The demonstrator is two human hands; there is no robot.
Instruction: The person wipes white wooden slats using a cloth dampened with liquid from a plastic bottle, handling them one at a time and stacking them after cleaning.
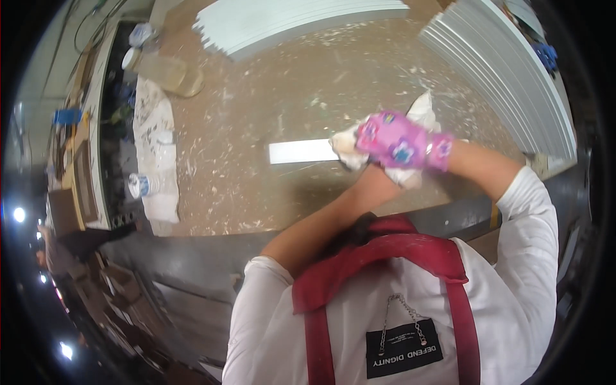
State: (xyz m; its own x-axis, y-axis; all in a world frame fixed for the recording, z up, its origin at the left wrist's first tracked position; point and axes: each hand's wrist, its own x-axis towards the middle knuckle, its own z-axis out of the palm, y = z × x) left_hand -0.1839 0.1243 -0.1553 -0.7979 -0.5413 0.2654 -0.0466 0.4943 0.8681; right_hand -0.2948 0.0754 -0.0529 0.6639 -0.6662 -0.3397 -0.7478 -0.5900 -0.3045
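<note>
My right hand (398,141), in a pink glove with a flower pattern, is closed over a crumpled white cloth (423,112). The cloth presses around the right part of a flat white strip (298,152), whose left end lies bare above the brown worktable (244,128). My left forearm (333,215) crosses in from below and passes under the right hand. Glove and cloth hide most of my left hand, so its fingers cannot be made out.
Long white strips lie stacked at the far side (289,29), with another stack (494,70) at the right. Along the left edge are a capped bottle of yellowish liquid (170,74), a stained white sheet (160,205) and a small cup (138,185). Dried white specks dot the table.
</note>
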